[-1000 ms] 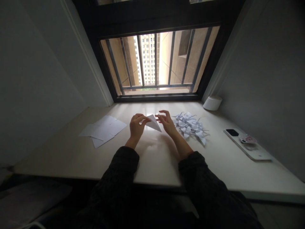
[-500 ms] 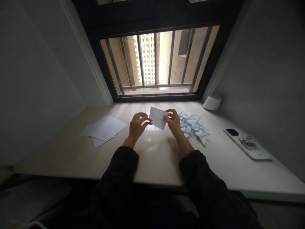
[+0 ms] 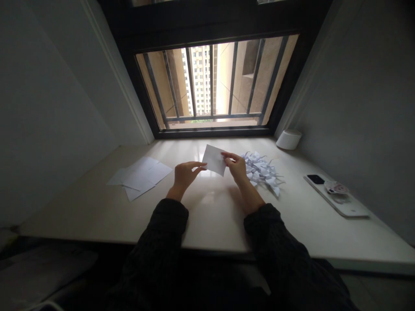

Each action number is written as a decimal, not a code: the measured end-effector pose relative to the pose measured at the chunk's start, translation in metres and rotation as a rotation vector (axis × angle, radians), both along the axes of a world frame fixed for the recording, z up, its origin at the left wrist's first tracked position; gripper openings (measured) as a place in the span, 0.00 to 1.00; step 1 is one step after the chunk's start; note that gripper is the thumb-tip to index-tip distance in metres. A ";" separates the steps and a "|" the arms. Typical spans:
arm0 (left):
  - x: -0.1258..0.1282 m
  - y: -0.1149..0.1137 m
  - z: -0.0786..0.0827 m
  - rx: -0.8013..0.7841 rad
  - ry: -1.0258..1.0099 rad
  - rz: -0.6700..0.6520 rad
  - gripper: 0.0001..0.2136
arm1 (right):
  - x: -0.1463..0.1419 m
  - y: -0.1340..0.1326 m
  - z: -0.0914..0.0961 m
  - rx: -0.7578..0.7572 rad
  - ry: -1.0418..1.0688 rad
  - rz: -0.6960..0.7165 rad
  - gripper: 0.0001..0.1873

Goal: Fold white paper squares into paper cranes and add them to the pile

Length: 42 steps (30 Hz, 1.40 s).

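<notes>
Clock laid flat on the table (image 3: 210,224), 12 at the window. The table is pale and glossy; the window (image 3: 204,86), dark-framed with bars behind it, closes off the 12 side. White sheets (image 3: 142,175) overlap loosely between 9 and 10. The phone (image 3: 348,207) lies at 3, a round pink item (image 3: 337,188) on it. Folded cranes (image 3: 261,170) are heaped between 2 and 3, just beyond the right hand (image 3: 236,167). That hand grips the paper (image 3: 214,159) by its right edge; the left hand (image 3: 184,177) pinches its lower left corner. Paper observed just off centre toward 12, tilted.
</notes>
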State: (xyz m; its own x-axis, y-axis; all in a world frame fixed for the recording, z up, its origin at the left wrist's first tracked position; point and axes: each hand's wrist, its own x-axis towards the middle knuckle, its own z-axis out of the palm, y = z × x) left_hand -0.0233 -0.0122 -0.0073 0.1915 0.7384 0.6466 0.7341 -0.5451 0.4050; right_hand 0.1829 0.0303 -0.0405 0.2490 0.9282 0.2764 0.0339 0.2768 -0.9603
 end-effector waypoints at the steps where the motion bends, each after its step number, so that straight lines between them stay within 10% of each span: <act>1: 0.000 0.000 -0.001 -0.013 -0.002 -0.032 0.06 | 0.000 0.001 0.000 -0.002 0.006 0.005 0.18; 24: -0.022 0.021 -0.002 -0.196 -0.548 -0.055 0.06 | 0.014 -0.018 0.020 -0.081 -0.070 0.473 0.28; 42: -0.022 0.022 0.000 -0.394 -0.909 -0.210 0.15 | 0.010 -0.014 0.019 -0.022 0.007 0.317 0.18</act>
